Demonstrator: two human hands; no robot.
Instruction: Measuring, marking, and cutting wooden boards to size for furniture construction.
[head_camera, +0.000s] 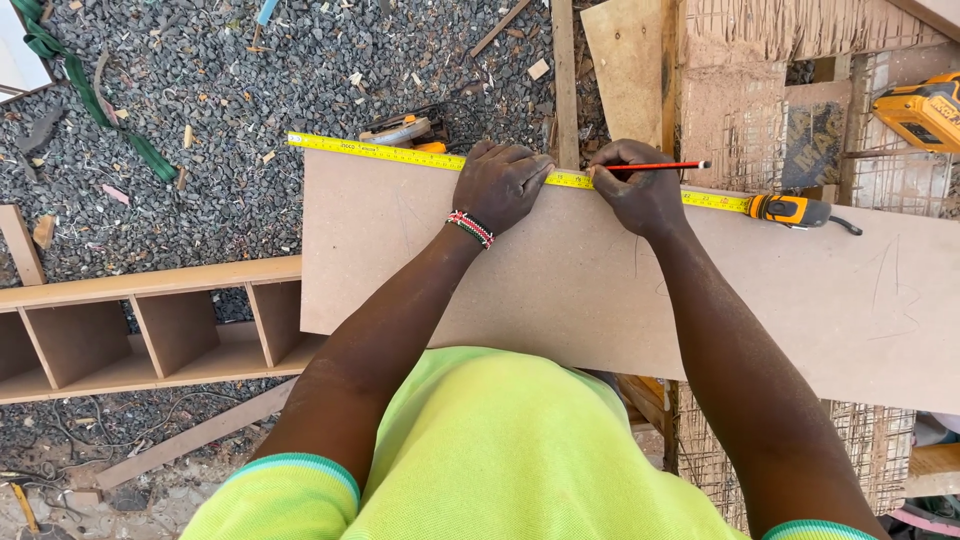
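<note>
— Head view: what do the hands hold?
— The left hand (500, 185) presses flat on the yellow tape measure (400, 153) along the brown board (560, 290)'s far edge; the right hand (640, 195), closed, pinches a red pencil (660, 166).
— Anything hidden?
— The pencil tip, behind the fingers. Gravel (220, 90) lies beyond the board's edge.

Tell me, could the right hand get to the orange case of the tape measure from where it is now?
Probably yes. The right hand, holding a red pencil at the tape's blade, is a short way along the brown board from the orange case. Only bare board and yellow blade lie between them.
</note>
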